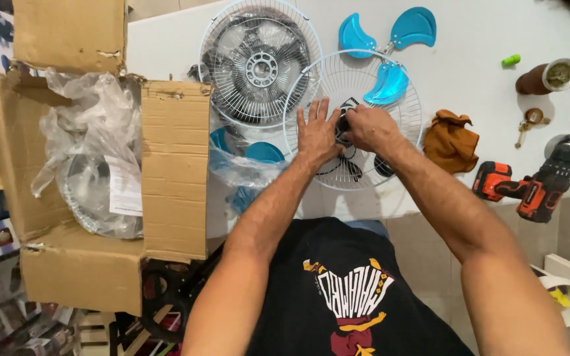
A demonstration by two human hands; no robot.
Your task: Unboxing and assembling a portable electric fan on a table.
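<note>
A white wire fan grille (400, 135) lies flat on the white table (470, 39) in front of me. My left hand (316, 135) presses flat on its left side, fingers spread. My right hand (367, 126) is closed on a small black part (343, 123) at the grille's centre. A blue three-bladed fan propeller (388, 46) lies partly over the grille's far edge. A second wire grille (260, 62) with a motor hub lies to the left, overlapped by the first.
An open cardboard box (174, 168) with plastic wrap and another grille stands at left. A brown cloth (450, 140), an orange-black power drill (529, 188), a brown cylinder (545, 78), keys (529, 122) and a green object (510, 60) lie at right.
</note>
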